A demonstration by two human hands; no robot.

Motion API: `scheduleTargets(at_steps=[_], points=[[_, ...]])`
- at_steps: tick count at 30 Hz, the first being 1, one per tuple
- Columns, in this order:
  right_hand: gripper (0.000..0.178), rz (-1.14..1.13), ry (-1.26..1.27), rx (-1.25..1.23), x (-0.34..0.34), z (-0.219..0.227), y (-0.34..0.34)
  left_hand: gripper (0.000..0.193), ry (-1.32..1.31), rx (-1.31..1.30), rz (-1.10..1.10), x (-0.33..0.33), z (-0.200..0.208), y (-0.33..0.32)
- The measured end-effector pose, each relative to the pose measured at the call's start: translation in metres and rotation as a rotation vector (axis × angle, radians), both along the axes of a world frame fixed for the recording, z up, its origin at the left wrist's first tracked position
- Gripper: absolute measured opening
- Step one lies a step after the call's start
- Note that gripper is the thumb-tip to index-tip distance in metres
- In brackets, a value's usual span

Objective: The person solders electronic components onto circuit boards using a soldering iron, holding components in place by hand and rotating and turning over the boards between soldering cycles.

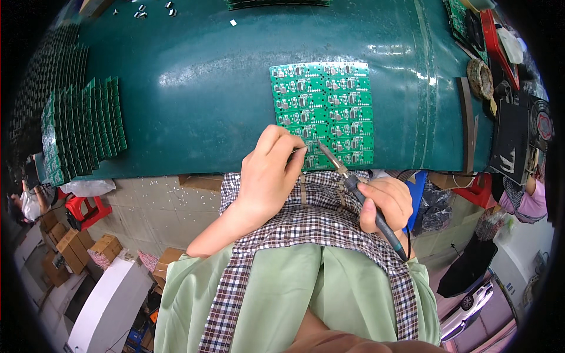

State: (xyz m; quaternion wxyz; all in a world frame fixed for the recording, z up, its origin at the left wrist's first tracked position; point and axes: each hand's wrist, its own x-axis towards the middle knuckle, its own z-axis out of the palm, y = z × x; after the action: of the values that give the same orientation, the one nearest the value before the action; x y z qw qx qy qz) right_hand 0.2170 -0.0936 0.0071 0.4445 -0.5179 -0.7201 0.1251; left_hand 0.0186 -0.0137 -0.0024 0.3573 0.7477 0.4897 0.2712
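A green panel of circuit boards (347, 100), divided into two columns of small boards with components on them, lies flat near the table's front edge. My right hand (385, 203) grips a soldering iron (357, 187) by its dark handle. The iron's tip touches or hovers just over the panel's lower middle; I cannot tell which. My left hand (271, 167) is over the panel's lower left corner, thumb and forefinger pinched together. Between them is a thin strand, probably solder wire (298, 149), whose end points toward the iron's tip.
Stacked circuit board panels (88, 129) stand at the table's left. Small metallic parts (140, 12) lie at the far left. A dark bar (467, 125), a round tin (479, 78) and a red tray (499, 50) line the right side. Red stools (88, 210) stand below the table (200, 117).
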Motion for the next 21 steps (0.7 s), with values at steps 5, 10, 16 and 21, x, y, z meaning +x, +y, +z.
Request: scheduleTargets(at_steps=[5,10,16,21], points=[[0.016,0.021,0.013,-0.003,0.0004,-0.0001,-0.0018,0.017,-0.03,-0.033,-0.007,-0.0012,0.0008,-0.0045],[0.015,0.031,0.012,-0.013,-0.0004,-0.003,0.0,0.017,-0.043,-0.014,-0.014,0.0006,-0.0034,-0.0051],[0.014,0.029,0.005,0.0,-0.0012,-0.0037,0.0012,0.015,-0.001,-0.055,-0.033,0.0051,-0.0005,-0.0031],[0.015,0.033,0.002,0.003,-0.0021,-0.0032,-0.0018,0.012,0.032,0.073,-0.089,0.0067,-0.0009,-0.0022]])
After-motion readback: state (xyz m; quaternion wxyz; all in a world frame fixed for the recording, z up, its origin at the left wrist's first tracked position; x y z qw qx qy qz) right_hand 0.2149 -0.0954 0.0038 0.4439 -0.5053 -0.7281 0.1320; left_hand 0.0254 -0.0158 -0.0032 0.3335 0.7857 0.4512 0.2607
